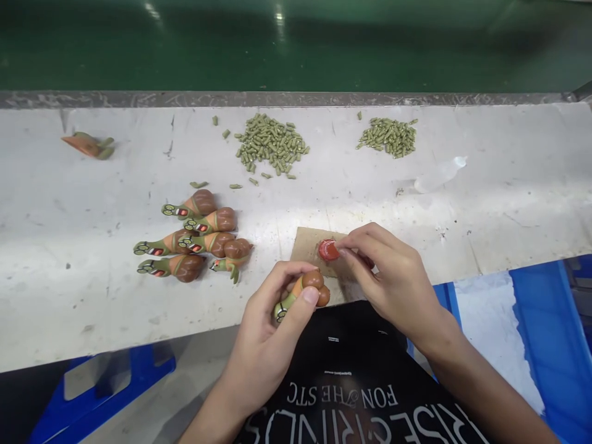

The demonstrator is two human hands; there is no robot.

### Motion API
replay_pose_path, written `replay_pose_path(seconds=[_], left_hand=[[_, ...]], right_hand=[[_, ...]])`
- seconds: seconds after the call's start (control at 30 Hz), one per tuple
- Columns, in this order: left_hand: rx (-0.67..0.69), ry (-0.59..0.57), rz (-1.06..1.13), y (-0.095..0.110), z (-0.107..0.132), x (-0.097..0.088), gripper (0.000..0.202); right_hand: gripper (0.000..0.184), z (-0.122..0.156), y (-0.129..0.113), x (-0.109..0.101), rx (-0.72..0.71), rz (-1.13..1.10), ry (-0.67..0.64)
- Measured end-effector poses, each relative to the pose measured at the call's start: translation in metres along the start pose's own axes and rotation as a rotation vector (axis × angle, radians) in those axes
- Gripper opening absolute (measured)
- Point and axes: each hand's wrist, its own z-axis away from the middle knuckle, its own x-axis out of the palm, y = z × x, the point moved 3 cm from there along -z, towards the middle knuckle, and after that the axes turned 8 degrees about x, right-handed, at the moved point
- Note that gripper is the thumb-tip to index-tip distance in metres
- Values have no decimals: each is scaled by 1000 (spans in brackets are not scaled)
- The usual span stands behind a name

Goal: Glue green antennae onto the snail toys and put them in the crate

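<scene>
My left hand (282,327) is wrapped round a small toy figure (296,296) with a green head, an orange middle and brown rounded lobes. The lobes point away from me, with my thumb pressed on the figure's side. The fingertips of my right hand (388,271) are pinched together at the edge of a small round red dish (328,250). What they hold, if anything, is too small or hidden to make out. Under the dish lies a piece of brown cardboard (305,243). A bit of something red shows beneath my right fingers.
Several similar toy figures (187,266) lie in a group on the white bench (115,320) at left. Two piles of small green pegs (272,143) sit farther back, near a clear bottle (439,176). One orange-green piece (87,145) lies far left. A green surface (296,49) runs behind.
</scene>
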Motion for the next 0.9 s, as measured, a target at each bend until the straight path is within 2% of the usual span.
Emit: replay_pose_path(seconds=[0.27, 0.37, 0.5, 0.57, 0.9], left_hand=[[31, 15, 13, 0, -5, -1, 12], [37, 9, 23, 1, -8, 0, 13], [43, -8, 61, 4, -13, 6, 14], [41, -17, 75, 5, -15, 9, 14], [44, -42, 48, 1, -22, 17, 16]], right_hand=[[20, -3, -1, 2, 13, 21, -10], [19, -2, -3, -2, 106, -130, 23], [10, 2, 0, -5, 320, -521, 41], [6, 3, 2, -3, 386, -639, 30], [5, 4, 9, 0, 440, -753, 26]])
